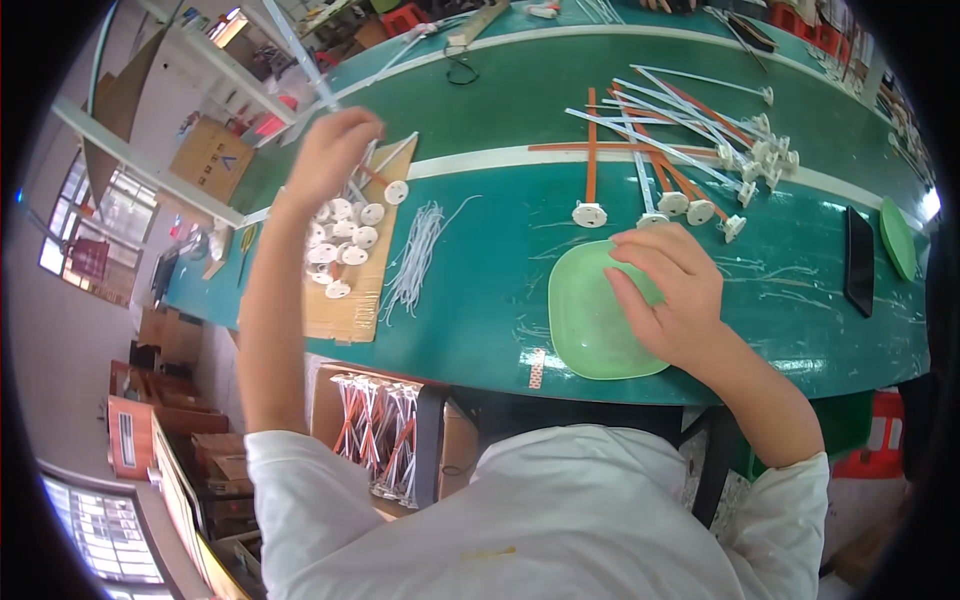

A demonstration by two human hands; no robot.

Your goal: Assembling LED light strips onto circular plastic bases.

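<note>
My left hand (338,150) is raised over the far end of a brown cardboard sheet (352,318), fingers curled around a long pale strip that slants up and away. Motion blurs it a little. Below it, several white round discs (345,229) on strips lie heaped on the cardboard. My right hand (672,290) hovers over the right side of a light green dish (585,325), thumb and fingers apart with nothing visible between them. Just beyond the dish, several white discs (673,204) with orange and white strips (591,150) lie in a loose pile.
A bundle of thin pale cords (418,262) lies between cardboard and dish. At the right are a black phone (858,262) and another green dish (897,238). Scissors (246,250) lie at the left edge. A box of similar strips (378,430) stands below the table's near edge.
</note>
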